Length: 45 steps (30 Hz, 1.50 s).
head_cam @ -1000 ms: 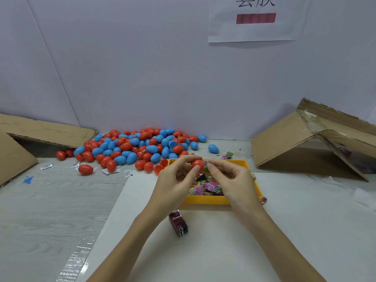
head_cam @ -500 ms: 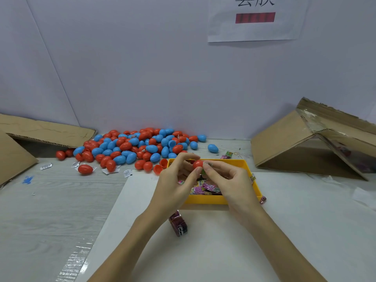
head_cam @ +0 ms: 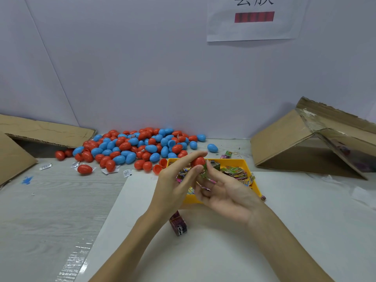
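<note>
Red plastic egg point(head_cam: 198, 161) pinched above the yellow tray point(head_cam: 234, 161), at twelve o'clock from my wrists.
Left to right: loose red and blue eggs point(head_cam: 130, 148) heap at ten o'clock on the counter point(head_cam: 50, 210); my left grip point(head_cam: 175, 184) closes fingers and thumb on the egg; a green packet point(head_cam: 204, 172) sits just under it; my right grip point(head_cam: 230, 195) lies palm-up, fingers loosely curled, and I cannot tell whether it nips the packet.
</note>
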Motion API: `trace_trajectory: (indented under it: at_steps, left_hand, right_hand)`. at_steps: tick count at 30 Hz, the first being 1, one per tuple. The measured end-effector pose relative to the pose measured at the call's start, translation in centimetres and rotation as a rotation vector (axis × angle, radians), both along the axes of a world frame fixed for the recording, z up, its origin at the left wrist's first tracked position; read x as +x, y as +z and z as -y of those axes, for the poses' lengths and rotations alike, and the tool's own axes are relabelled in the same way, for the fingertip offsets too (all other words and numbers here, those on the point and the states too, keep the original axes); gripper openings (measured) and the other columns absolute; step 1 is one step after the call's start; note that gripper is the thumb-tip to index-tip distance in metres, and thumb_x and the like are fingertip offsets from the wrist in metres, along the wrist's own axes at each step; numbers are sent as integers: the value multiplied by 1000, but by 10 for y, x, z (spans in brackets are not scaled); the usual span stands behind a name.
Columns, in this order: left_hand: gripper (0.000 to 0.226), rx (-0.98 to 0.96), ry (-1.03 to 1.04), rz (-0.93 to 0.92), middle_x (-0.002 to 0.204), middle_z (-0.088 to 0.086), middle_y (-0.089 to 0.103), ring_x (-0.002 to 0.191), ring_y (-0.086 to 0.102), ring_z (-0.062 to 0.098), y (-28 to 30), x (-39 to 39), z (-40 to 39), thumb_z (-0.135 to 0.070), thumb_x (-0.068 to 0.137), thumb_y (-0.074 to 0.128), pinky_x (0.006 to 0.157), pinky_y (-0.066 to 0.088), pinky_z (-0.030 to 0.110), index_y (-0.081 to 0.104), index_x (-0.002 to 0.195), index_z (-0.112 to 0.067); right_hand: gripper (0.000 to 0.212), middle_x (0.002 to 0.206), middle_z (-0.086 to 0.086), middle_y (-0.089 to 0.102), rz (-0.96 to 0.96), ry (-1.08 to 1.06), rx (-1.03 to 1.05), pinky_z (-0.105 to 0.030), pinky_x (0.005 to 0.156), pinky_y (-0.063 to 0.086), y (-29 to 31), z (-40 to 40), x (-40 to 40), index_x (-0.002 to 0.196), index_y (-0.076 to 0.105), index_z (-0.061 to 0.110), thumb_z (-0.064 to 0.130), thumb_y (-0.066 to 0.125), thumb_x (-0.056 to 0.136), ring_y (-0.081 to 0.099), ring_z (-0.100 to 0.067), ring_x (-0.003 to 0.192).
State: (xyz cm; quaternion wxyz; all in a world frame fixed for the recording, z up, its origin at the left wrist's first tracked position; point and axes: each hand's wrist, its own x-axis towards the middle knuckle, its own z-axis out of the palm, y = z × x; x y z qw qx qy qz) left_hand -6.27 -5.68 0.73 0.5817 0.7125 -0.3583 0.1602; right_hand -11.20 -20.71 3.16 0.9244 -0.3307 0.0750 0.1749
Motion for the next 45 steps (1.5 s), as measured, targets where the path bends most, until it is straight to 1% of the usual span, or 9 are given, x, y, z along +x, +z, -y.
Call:
trace_trajectory:
  at_steps: [4,10,14,19,23,29,36,40,45]
  left_hand:
    - [31,-76,2,-67,124,-17,71,123,63,5,-3,1,1,-26,98,62,100,47,15,69,128,-27]
    - [30,-135,-34,-133,121,-12,74,121,64,6,-4,1,2,-25,96,64,99,47,14,73,125,-19]
    - [28,-142,-49,-148,118,-11,75,119,66,6,-5,0,3,-22,97,63,97,48,14,73,122,-18]
    - [30,-129,-50,-146,118,-8,75,119,66,11,-4,1,3,-23,98,62,100,51,21,74,123,-13]
    - [28,-132,7,-124,115,-10,75,117,67,11,-4,2,3,-24,98,62,95,49,16,74,121,-14]
    - [25,-160,26,-149,116,-8,75,119,66,16,-8,4,7,-22,99,63,99,51,23,75,119,-15]
    - [27,-171,21,-124,114,-8,76,116,67,16,-9,0,9,-22,98,61,98,52,24,74,119,-12]
    - [26,-193,34,-95,114,-8,76,117,67,15,-8,-1,8,-21,98,61,98,50,22,75,118,-12]
    - [26,-183,62,-82,113,-9,75,116,67,17,-9,-1,8,-22,98,61,98,51,24,76,117,-13]
  right_hand:
    - [35,111,-15,73,-36,1,40,-31,71,59,-1,-3,-1,115,71,6,24,76,85,75,-27,97]
    - [23,111,-16,74,-11,-23,-11,-30,69,59,-3,-4,0,96,82,8,27,75,85,75,-26,100]
    - [35,115,-18,74,2,-67,-60,-29,67,59,-5,-5,1,115,73,7,27,75,86,75,-27,103]
    - [34,106,-16,76,16,-89,-73,-29,66,59,-6,-7,1,119,72,7,28,70,91,76,-27,96]
    - [36,111,-14,74,31,-53,-39,-29,74,57,-5,-9,2,125,71,9,32,63,98,75,-23,94]
    - [21,106,-13,76,11,-40,10,-31,85,53,-3,-8,0,96,83,8,24,71,91,76,-23,87]
    - [38,104,-15,75,-21,-50,-11,-33,83,53,-3,-4,-1,118,74,4,20,75,84,77,-26,87]
    - [33,112,-15,73,-2,-21,7,-33,81,56,-4,-4,0,117,76,5,22,74,88,75,-27,97]
    - [41,111,-17,71,-39,-6,71,-34,81,58,-5,-6,0,122,74,6,23,76,84,73,-27,92]
